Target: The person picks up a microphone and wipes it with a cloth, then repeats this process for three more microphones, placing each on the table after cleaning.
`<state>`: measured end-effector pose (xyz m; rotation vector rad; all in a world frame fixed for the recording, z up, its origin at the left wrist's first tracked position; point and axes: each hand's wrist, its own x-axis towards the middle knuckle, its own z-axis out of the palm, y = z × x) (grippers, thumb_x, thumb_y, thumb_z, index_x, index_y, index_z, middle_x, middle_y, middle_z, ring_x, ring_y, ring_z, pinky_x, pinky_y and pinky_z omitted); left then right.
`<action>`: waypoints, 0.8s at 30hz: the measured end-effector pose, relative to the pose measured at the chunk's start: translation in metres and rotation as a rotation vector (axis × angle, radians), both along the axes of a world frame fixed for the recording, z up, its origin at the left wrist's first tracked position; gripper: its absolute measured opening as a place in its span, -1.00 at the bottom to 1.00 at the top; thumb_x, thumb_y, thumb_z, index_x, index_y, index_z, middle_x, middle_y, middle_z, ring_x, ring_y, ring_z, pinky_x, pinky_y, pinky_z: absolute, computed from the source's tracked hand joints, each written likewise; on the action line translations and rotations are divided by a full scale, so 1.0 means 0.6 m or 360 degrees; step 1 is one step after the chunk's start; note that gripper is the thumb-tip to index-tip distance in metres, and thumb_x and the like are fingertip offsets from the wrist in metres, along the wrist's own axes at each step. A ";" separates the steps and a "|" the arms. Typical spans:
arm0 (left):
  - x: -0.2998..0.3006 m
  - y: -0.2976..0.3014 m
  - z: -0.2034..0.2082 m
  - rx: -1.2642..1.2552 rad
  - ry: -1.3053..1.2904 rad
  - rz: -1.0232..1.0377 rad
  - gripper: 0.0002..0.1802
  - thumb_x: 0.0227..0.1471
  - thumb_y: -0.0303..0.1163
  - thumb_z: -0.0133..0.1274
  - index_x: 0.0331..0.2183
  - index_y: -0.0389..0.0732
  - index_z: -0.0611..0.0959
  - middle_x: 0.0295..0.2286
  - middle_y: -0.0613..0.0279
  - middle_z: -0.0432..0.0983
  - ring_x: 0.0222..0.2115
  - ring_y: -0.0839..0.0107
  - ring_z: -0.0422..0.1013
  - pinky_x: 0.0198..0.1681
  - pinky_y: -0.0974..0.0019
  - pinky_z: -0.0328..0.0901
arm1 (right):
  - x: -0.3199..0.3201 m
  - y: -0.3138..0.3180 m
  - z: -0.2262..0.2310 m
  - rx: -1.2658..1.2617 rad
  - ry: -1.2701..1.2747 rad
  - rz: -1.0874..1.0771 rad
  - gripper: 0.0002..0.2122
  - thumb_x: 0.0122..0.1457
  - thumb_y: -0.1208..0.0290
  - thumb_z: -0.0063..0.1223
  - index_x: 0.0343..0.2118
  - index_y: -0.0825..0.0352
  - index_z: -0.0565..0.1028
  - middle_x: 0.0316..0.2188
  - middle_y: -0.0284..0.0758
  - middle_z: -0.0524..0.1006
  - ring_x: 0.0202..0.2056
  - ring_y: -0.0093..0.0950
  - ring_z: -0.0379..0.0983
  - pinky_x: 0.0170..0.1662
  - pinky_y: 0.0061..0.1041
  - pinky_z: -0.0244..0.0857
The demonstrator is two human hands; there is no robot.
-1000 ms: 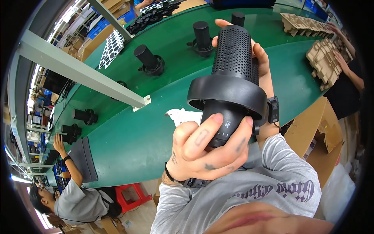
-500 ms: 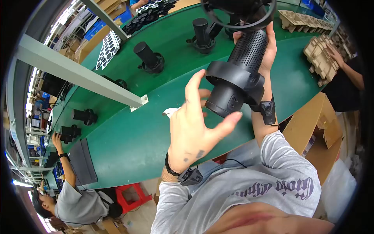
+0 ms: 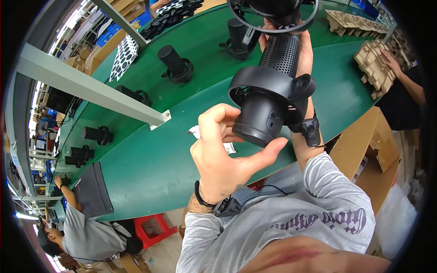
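Note:
A black microphone with a perforated grille and a ring-shaped mount is tilted in front of me. My right hand grips its upper end from behind, with some fingers hidden. My left hand curls around the smooth base, index finger at its left side and thumb by its lower right edge. Small sockets show on the base. Above the grille is a large black round part with a ring rim, cut off by the frame's top. White scraps lie on the bench behind my left hand.
More black microphones stand along the green bench. A metal post crosses at left. Brown moulded trays are at right near another person's hand. A person sits far left near a dark mat. Cardboard boxes stand at right.
The microphone has shifted slightly left and down. My left hand's spread fingers have curled in around its base. The co-worker at left has withdrawn a hand from a microphone there.

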<state>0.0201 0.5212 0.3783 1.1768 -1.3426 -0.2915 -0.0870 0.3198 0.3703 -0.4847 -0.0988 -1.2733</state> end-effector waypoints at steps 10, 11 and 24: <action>0.000 0.009 0.006 -0.0226 -0.0297 0.0215 -0.29 -0.44 -0.29 0.49 -0.24 -0.34 0.47 -0.41 0.16 0.49 -0.49 0.36 0.52 -0.47 0.38 0.44 | -0.001 0.006 0.005 -0.0071 0.0066 0.0064 -0.51 0.24 -0.06 -0.15 -0.14 0.36 0.46 -0.25 -0.09 0.53 -0.11 -0.26 0.44 -0.12 -0.33 0.48; -0.001 0.009 0.007 -0.0226 -0.0296 0.0213 -0.29 -0.44 -0.29 0.49 -0.24 -0.34 0.47 -0.41 0.16 0.49 -0.49 0.36 0.52 -0.47 0.38 0.44 | -0.001 0.005 0.006 -0.0007 0.0046 0.0094 -0.49 0.25 -0.07 -0.21 -0.15 0.39 0.44 -0.26 -0.13 0.53 -0.16 -0.29 0.47 -0.08 -0.32 0.44; -0.003 0.025 0.009 -0.0480 -0.0873 0.0367 -0.43 -0.59 -0.52 0.36 -0.32 0.06 0.69 -0.18 0.15 0.39 -0.25 0.19 0.35 -0.39 0.29 0.35 | -0.006 0.002 -0.003 -0.0193 0.0248 0.0198 -0.42 0.24 -0.15 -0.31 -0.17 0.39 0.46 -0.33 -0.18 0.56 -0.29 -0.36 0.52 -0.18 -0.35 0.46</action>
